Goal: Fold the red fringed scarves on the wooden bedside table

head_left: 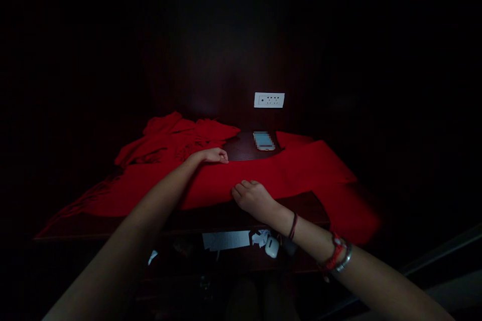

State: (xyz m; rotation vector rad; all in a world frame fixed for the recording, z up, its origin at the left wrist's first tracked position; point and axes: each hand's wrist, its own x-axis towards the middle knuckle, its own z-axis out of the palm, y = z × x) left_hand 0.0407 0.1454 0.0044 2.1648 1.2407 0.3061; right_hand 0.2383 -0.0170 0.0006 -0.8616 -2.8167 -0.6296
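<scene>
Red cloth (214, 180) lies stretched across the dark table (241, 148), fringe at the left. The left hand (216, 155) reaches forward to its far edge, wrist bent inward, fingers loosely curled. The right hand (253, 197), its arm slanting in from lower right, sits knuckles up at the near side, fingers nearly closed. Whether either grips cloth, I cannot tell.

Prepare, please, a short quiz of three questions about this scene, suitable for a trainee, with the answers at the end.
1. True or false: the phone lies on the dark tabletop.
2. Where are the bracelets worn?
a) left arm
b) right arm
c) both arms
3. Fill in: the long cloth passing in front of the phone is coloured ____.

Key: 1. True; 2. b; 3. red.
</scene>
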